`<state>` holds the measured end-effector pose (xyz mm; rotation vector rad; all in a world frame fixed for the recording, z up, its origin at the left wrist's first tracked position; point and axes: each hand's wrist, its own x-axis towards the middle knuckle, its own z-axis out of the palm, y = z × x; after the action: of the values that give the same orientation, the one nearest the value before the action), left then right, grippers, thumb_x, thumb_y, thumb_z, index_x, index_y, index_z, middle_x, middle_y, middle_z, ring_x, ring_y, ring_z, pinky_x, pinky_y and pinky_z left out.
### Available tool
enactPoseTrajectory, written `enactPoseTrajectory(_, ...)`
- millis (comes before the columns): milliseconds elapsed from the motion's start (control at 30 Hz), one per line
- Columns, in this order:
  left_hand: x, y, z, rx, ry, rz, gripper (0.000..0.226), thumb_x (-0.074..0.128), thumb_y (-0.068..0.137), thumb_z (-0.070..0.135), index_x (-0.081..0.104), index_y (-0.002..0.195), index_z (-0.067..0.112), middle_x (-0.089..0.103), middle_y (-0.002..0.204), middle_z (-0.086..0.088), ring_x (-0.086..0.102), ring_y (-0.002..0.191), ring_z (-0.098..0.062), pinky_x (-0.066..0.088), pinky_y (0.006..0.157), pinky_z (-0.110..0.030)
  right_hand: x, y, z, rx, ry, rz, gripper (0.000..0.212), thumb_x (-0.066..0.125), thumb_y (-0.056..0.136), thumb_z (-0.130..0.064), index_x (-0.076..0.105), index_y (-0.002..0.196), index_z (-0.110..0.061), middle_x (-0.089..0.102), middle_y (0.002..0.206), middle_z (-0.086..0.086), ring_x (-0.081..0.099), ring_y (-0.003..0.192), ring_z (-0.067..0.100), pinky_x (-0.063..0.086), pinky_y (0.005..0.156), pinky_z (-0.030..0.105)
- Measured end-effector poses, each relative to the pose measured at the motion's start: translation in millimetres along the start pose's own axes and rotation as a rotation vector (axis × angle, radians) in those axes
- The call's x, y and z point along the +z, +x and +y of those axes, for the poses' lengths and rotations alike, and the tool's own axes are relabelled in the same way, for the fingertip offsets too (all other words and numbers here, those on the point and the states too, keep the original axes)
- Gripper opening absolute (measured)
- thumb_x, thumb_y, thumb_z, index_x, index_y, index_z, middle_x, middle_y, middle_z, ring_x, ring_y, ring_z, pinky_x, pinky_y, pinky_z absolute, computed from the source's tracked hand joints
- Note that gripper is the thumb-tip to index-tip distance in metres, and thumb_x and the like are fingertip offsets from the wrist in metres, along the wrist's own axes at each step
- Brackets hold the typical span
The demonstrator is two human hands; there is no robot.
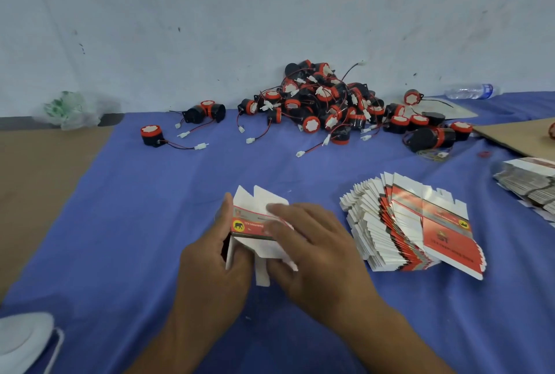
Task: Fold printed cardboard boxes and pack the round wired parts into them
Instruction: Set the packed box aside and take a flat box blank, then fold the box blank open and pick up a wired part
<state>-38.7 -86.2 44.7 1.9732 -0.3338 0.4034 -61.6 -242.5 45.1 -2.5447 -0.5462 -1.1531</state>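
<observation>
Currently in hand: one printed cardboard box point(252, 228), part-opened with white flaps loose at top and bottom, held over the near centre of the worktop point(135, 223).
Left hand point(210, 259): its fingers are curled round the box's left edge and the thumb stands up along the side panel. It is clamped on the box.
Right hand point(318, 250): its fingers lie over the printed face from the right. The thumb is mostly hidden below, so I judge a pinch on the right panel.
Flat blanks point(420, 223): a fanned stack just beside the right hand, with a second stack point(528, 181) at the worktop's right edge.
Round wired parts point(324, 103): heaped at the back of the worktop, well apart from the box. A stray part point(151, 134) lies off to the left.
Box contents: I cannot tell, as the hands cover the opening.
Handling, box: I judge it light, thin card that is stiff only along its creases and easily dented on the faces. I would hold it by opposite edges and press the flaps at their score lines.
Handling, parts: I judge hard, compact bodies on thin leads with white plugs, likely to snag in the heap. I would take them by the round body, never by the wire.
Stage: the box is being formed, and packing is not yet started, as far as I see.
</observation>
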Motion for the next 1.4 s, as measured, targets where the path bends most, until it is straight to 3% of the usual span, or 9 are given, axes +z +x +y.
enactPoseTrajectory(200,-1.0,-6.1,5.5,0.065,-0.014,-0.047,0.064,0.051,0.078,0.021,0.036,0.136,0.044,0.067,0.077,0.02,0.061,0.071,0.007,0.039,0.059,-0.001,-0.6,-2.1,2.2,0.187,-0.068,-0.224,0.068,0.089,0.06,-0.021,0.067,0.123,-0.01,0.059,0.136,0.013,0.059,0.119,0.037,0.054,0.093,0.048)
enactPoseTrajectory(300,1.4,-7.6,6.0,0.126,0.057,-0.093,0.068,0.049,0.08,0.018,0.034,0.144,0.034,0.063,0.122,0.011,0.058,0.1,0.001,0.044,0.078,-0.004,-5.1,-2.2,-1.4,0.454,0.289,-0.203,0.056,0.069,0.081,-0.029,0.058,0.136,-0.023,0.053,0.141,-0.006,0.054,0.125,0.019,0.051,0.098,0.037)
enactPoseTrajectory(433,-0.3,-5.9,-1.5,0.369,0.152,-0.125,0.075,0.051,0.08,0.018,0.029,0.152,0.015,0.037,0.155,-0.003,0.04,0.135,-0.027,0.044,0.103,-0.049,0.3,0.5,-16.0,0.787,0.698,-0.13,0.029,0.049,0.078,-0.033,0.065,0.102,-0.034,0.069,0.1,-0.014,0.064,0.097,0.012,0.056,0.08,0.04)
enactPoseTrajectory(567,-5.5,-1.0,0.7,0.394,-0.041,-0.23,0.064,0.049,0.086,0.025,0.034,0.148,0.027,0.031,0.159,0.006,0.027,0.147,-0.015,0.032,0.116,-0.042,2.1,6.3,-18.3,1.156,0.979,-0.166,0.028,0.059,0.075,-0.049,0.069,0.092,-0.029,0.069,0.087,-0.009,0.066,0.091,0.023,0.056,0.084,0.053)
enactPoseTrajectory(667,-7.2,-0.9,3.2,0.335,-0.195,-0.292,0.053,0.052,0.089,0.028,0.047,0.141,0.025,0.041,0.153,0.004,0.034,0.144,-0.016,0.033,0.115,-0.033,-7.6,10.4,-14.2,1.269,1.095,-0.22,0.033,0.062,0.064,-0.052,0.068,0.087,-0.028,0.064,0.075,-0.018,0.06,0.085,0.021,0.055,0.074,0.044)
enactPoseTrajectory(833,-8.3,0.3,2.1,0.212,-0.279,-0.379,0.041,0.052,0.088,0.042,0.056,0.126,0.026,0.056,0.126,0.006,0.051,0.123,-0.027,0.044,0.1,-0.039,-20.1,7.8,-4.0,1.259,1.182,-0.461,0.054,0.069,0.052,-0.063,0.068,0.095,-0.03,0.064,0.083,-0.011,0.058,0.092,0.023,0.046,0.082,0.043)
enactPoseTrajectory(1000,-6.2,3.8,6.5,-0.02,-0.455,-0.376,0.035,0.067,0.077,0.049,0.061,0.103,0.026,0.066,0.088,0.011,0.065,0.076,-0.01,0.051,0.056,-0.024,-28.5,7.6,5.1,1.089,1.571,-0.614,0.075,0.08,0.066,-0.04,0.053,0.129,-0.009,0.066,0.113,0.012,0.063,0.104,0.029,0.046,0.09,0.046)
enactPoseTrajectory(1133,-3.8,6.6,-0.5,-0.136,-0.601,-0.31,0.034,0.06,0.079,0.042,0.07,0.099,0.016,0.066,0.097,-0.008,0.06,0.096,-0.038,0.048,0.084,-0.053,-38.5,8.8,17.8,0.94,1.66,-0.654,0.076,0.072,0.073,-0.031,0.045,0.143,-0.019,0.062,0.124,0.012,0.064,0.105,0.015,0.052,0.081,0.023)
enactPoseTrajectory(1400,-0.4,0.9,-7.2,-0.198,-0.525,-0.518,0.041,0.063,0.071,0.027,0.068,0.111,0.033,0.067,0.11,0.003,0.063,0.099,-0.024,0.051,0.075,-0.035,-16.1,4.8,8.1,1.024,1.252,-0.382,0.036,0.066,0.07,-0.013,0.07,0.104,-0.023,0.069,0.088,0.004,0.061,0.073,0.018,0.048,0.067,0.035)
